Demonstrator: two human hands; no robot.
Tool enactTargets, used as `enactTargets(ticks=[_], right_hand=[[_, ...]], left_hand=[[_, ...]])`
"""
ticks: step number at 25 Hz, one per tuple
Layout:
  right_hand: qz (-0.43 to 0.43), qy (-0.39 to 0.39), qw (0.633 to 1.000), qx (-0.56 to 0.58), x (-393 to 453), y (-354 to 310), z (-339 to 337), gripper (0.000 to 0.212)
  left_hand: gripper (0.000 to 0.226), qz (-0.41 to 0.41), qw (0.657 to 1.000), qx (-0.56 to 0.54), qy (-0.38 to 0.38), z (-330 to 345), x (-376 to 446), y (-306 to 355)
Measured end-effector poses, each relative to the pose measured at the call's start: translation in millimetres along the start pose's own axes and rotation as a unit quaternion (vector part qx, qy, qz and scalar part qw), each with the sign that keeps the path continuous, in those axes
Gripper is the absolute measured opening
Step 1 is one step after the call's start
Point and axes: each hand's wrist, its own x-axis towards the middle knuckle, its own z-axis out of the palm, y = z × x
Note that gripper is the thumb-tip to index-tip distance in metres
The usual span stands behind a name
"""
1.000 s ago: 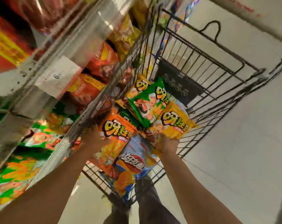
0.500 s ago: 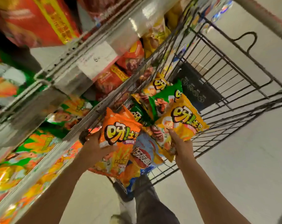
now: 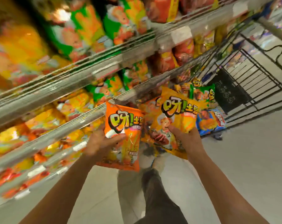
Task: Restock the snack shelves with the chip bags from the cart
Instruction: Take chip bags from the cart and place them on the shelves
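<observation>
Beside blurred shelves [image 3: 82, 75], hands grip orange bag [image 3: 122, 126] and yellow bag [image 3: 177, 113], seemingly "呀!土豆".

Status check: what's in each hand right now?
Left hand grips orange bag. Right hand grips yellow bag. More bags in cart. Nothing blocking shelves.

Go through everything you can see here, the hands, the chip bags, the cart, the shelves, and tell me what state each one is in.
Left hand: grips the orange chip bag.
Right hand: grips the yellow chip bag.
Orange chip bag: sealed, held up off the cart.
Yellow chip bag: sealed, held up.
Green chip bag: lying in the cart.
Blue chip bag: lying in the cart.
Cart: partly loaded.
Shelves: stocked with bags.
</observation>
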Motion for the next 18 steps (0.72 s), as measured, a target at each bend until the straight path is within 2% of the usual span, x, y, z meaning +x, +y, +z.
enactTargets(ticks=[2, 4, 8, 10, 14, 18], right_hand=[[-0.042, -0.045, 0.996, -0.059, -63, 18, 26, 0.052], [-0.085, -0.093, 0.987, -0.103, -127, 36, 50, 0.06], [-0.115, -0.144, 0.975, -0.122, -220, 49, 87, 0.067], [-0.144, -0.165, 0.968, -0.123, -252, 46, 102, 0.063], [-0.174, -0.205, 0.95, -0.16, -294, 44, 126, 0.062], [-0.184, -0.247, 0.936, -0.168, -320, 38, 143, 0.059]], left_hand=[[0.041, 0.019, 0.998, -0.003, 0.053, -35, -61, -32], [0.047, 0.013, 0.995, -0.02, 0.097, -73, -124, -64], [0.045, -0.01, 0.989, -0.097, 0.111, -127, -224, -107], [0.035, -0.007, 0.985, -0.111, 0.132, -147, -261, -123], [0.04, -0.016, 0.975, -0.123, 0.184, -168, -313, -152], [0.011, -0.039, 0.963, -0.153, 0.22, -178, -339, -173]])
